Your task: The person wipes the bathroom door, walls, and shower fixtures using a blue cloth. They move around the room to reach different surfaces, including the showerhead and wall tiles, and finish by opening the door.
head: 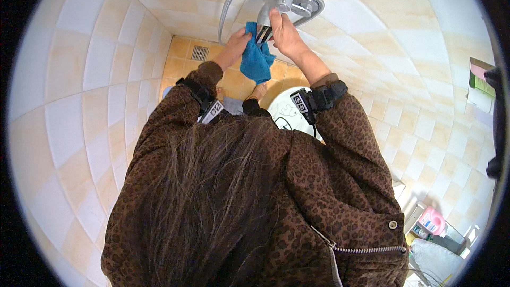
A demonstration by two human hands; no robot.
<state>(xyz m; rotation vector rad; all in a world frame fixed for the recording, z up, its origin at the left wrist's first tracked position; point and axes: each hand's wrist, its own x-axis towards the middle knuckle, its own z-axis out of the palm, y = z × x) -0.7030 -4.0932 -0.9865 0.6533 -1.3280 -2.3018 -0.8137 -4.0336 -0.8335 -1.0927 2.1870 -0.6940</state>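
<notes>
A chrome wall-mounted shower mixer tap (pixel 282 0) is in front of me at the top of the head view. My left hand (pixel 236 46) grips the upper edge of a blue cloth (pixel 255 63), which hangs down beside the tap's shiny lower end (pixel 263 34). On the other side, my right hand (pixel 286 36) is closed around the tap's lower part, thumb up against the chrome body. The fingers of that hand are partly hidden behind the tap. A flexible metal shower hose (pixel 224 12) loops around to the left of the tap.
Tiled walls (pixel 95 63) stand close on the left and ahead. Below are an orange tiled floor with a drain grate (pixel 199 53) and a round white lid or stool top (pixel 285 105). At lower right, a pink bottle (pixel 432 221) stands among other items.
</notes>
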